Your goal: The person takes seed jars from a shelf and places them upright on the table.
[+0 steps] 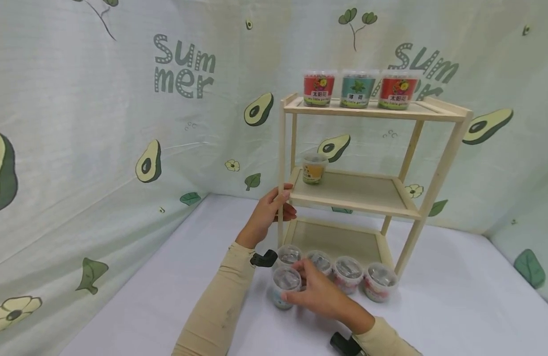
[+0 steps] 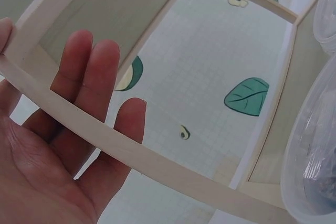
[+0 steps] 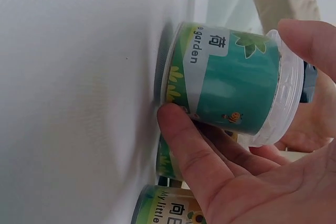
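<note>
My left hand [image 1: 266, 215] holds the front left post [image 1: 282, 143] of a light wooden three-tier shelf at the middle tier's height. In the left wrist view its fingers [image 2: 100, 72] pass behind the post, and the thumb is mostly out of frame. My right hand [image 1: 323, 291] grips a small clear-lidded plastic cup with a teal label [image 3: 236, 82], thumb at the lid rim and fingers along the side. This cup stands upright on the white table, at the left front of a row of similar cups.
Several lidded cups [image 1: 347, 272] line the shelf's front foot. A yellow-labelled cup [image 1: 314, 170] sits on the middle tier [image 1: 358, 190]. Two red-labelled cups [image 1: 318, 89] and a teal one [image 1: 357, 90] stand on the top tier [image 1: 372, 111]. An avocado-print cloth [image 1: 203, 148] hangs behind.
</note>
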Demonstrator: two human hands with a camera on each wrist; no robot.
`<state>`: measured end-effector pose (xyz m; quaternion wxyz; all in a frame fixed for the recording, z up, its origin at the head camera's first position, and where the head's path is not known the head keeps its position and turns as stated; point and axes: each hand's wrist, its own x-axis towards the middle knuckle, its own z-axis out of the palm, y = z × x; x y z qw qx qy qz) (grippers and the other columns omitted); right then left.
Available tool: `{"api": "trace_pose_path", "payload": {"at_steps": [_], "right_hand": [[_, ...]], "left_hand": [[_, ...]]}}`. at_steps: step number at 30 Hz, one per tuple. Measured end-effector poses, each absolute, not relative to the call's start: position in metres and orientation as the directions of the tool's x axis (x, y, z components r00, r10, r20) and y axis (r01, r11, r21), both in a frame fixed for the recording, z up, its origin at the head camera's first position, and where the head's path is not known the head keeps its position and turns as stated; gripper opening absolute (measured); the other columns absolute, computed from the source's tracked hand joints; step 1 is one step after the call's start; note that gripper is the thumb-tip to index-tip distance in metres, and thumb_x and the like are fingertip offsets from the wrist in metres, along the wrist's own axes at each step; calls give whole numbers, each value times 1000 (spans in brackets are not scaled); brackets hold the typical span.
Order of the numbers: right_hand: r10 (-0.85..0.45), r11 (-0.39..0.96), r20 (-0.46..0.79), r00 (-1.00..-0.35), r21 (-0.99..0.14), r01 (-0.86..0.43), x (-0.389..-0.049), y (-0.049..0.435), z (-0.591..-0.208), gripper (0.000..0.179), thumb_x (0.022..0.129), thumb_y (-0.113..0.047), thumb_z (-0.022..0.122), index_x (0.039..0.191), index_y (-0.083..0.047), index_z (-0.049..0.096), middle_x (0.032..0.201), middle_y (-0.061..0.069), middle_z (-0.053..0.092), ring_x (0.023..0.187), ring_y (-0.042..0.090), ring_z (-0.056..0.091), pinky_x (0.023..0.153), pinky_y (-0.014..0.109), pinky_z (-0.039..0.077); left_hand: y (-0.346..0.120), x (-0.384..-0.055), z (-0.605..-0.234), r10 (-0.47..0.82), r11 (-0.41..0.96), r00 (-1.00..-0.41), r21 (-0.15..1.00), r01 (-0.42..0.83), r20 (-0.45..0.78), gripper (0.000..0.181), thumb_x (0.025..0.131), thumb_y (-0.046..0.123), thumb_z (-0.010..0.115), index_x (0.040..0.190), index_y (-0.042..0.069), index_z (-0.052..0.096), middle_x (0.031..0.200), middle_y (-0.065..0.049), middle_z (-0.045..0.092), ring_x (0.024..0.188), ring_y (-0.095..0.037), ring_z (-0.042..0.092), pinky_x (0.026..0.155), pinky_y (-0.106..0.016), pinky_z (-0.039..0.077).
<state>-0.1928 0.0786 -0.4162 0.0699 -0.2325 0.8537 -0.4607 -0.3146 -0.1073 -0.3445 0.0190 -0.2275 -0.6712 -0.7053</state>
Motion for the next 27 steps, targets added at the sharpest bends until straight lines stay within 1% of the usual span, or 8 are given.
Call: {"api": "trace_pose_path", "payload": {"at_steps": [4, 8, 11, 17, 22, 27], "right_hand": [[-461, 468, 107, -881, -814, -344, -194, 77, -416, 71, 84, -40, 82, 130, -1, 44, 125, 15, 57, 119, 28, 56, 93, 44, 48], [-463, 470, 118, -878, -807, -357, -194, 76, -417, 70, 83, -38, 83, 128, -1, 45, 120, 13, 59, 113, 25, 58, 89, 41, 50], [-470, 463, 130, -873, -806, -369, -193, 75, -416, 69, 83, -36, 83, 128, 0, 45, 118, 12, 59, 110, 25, 59, 87, 40, 50], [-472, 481, 139, -871, -787, -386, -191, 74, -418, 68, 84, -40, 82, 128, -3, 45, 120, 12, 59, 112, 25, 58, 88, 42, 49], [-473, 477, 137, -870, -791, -384, -192, 74, -419, 68, 85, -41, 81, 128, -3, 45, 118, 10, 59, 108, 23, 57, 85, 39, 49], [-470, 476, 132, -873, -794, -377, -192, 74, -419, 68, 85, -40, 82, 129, -3, 45, 118, 10, 58, 107, 22, 57, 84, 37, 49]], "left_hand": [[-107, -317, -344, 269, -97, -896, 935, 340, 353, 49, 100, 51, 57, 140, 23, 57, 88, -15, 68, 80, -26, 71, 81, -41, 58], [-107, -316, -345, 270, -96, -896, 936, 338, 352, 48, 101, 50, 56, 141, 23, 56, 88, -14, 68, 81, -27, 71, 81, -41, 58], [-107, -315, -344, 279, -97, -895, 937, 335, 349, 50, 101, 50, 56, 142, 24, 55, 89, -15, 68, 83, -29, 71, 83, -44, 58], [-108, -313, -343, 292, -81, -901, 947, 312, 322, 52, 102, 49, 54, 147, 23, 51, 94, -20, 68, 87, -32, 70, 87, -46, 56], [-108, -311, -342, 299, -72, -901, 949, 308, 315, 53, 104, 47, 52, 150, 21, 47, 99, -27, 66, 91, -37, 69, 89, -49, 55], [-108, -312, -343, 290, -74, -902, 947, 312, 319, 51, 104, 48, 52, 148, 23, 49, 95, -21, 68, 87, -32, 70, 87, -46, 56]]}}
